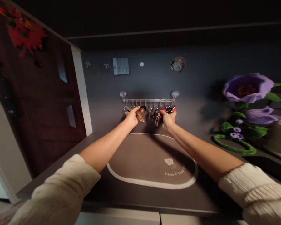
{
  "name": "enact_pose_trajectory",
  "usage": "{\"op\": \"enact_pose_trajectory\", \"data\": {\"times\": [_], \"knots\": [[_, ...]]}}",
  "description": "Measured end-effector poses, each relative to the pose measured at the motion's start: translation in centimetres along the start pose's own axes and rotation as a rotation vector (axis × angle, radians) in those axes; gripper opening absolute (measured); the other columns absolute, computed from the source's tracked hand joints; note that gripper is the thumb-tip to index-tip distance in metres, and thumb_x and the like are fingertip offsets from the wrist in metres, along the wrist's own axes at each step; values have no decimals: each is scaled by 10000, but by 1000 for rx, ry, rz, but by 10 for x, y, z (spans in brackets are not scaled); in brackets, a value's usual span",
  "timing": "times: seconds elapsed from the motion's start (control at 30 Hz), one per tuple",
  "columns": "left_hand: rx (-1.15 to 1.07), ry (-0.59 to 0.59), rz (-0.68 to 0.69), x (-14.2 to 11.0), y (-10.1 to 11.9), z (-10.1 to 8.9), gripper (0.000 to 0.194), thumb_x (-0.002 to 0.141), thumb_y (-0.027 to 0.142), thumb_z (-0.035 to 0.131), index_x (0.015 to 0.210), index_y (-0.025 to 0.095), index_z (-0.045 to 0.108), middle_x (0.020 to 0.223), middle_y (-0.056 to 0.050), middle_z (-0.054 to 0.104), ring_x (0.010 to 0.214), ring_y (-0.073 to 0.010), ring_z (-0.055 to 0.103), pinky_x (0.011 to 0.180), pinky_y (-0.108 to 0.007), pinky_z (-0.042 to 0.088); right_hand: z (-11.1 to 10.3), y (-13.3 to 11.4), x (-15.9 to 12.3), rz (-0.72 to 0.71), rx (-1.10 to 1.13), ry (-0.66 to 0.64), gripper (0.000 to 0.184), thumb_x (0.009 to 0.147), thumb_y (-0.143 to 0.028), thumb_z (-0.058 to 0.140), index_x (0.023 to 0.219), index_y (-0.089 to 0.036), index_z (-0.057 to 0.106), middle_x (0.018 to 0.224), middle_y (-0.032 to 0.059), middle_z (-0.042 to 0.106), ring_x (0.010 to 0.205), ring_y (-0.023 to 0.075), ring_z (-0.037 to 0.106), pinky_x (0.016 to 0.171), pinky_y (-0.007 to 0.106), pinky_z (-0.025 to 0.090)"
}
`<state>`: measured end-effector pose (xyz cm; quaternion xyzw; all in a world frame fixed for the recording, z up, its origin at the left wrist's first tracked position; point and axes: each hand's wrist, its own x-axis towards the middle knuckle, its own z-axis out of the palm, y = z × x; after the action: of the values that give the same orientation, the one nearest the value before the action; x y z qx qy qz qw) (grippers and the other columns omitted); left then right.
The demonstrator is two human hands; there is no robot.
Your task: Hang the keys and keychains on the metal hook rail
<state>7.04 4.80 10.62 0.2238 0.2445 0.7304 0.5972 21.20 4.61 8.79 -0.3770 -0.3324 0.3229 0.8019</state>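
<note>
A metal hook rail (148,100) on two suction cups is fixed to the dark wall, and several bunches of keys hang from it. My left hand (131,115) reaches up under its left end, fingers closed around a bunch with a brown tag (140,115). My right hand (168,119) is closed around a bunch of keys with red tags (170,109) at the rail's right end. More keys (155,116) dangle between the two hands. Both arms are stretched out in cream sleeves.
A dark oval mat (152,162) with a white border and flower print lies on the counter below the rail. Large purple artificial flowers (248,89) stand at the right. A dark wooden door (37,103) is at the left. Wall switches (120,66) sit above the rail.
</note>
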Motion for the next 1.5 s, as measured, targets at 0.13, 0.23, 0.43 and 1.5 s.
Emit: {"op": "enact_pose_trajectory", "data": {"times": [0.13, 0.23, 0.43, 1.5], "knots": [[143, 11, 67, -2, 12, 16, 406, 667, 30, 626, 961, 184, 390, 644, 22, 592, 501, -120, 609, 479, -206, 468, 6, -11, 13, -87, 11, -50, 478, 632, -114, 585, 972, -258, 281, 789, -57, 520, 548, 67, 540, 539, 220, 510], [229, 9, 158, -4, 17, 33, 499, 682, -5, 591, 1038, 221, 323, 668, 49, 588, 497, -108, 606, 478, -199, 463, 12, -15, 27, -168, -46, -146, 485, 678, -159, 553, 1043, -271, 253, 832, -32, 528, 542, 73, 542, 519, 233, 508], [399, -183, 179, -18, 25, 41, 475, 680, 40, 637, 1023, 198, 349, 640, 46, 565, 494, -88, 589, 471, -182, 448, 11, -37, 29, -181, -36, -295, 484, 674, -172, 583, 1037, -272, 279, 764, -47, 541, 543, 78, 545, 529, 238, 496], [1149, -242, 199, 9, -25, -4, 242, 637, 266, 691, 832, 163, 593, 770, -63, 642, 825, -201, 598, 751, -330, 464, 4, 17, 12, -39, -713, -540, 376, 640, -279, 677, 975, -142, 571, 698, 24, 614, 605, 129, 565, 622, 301, 502]]}}
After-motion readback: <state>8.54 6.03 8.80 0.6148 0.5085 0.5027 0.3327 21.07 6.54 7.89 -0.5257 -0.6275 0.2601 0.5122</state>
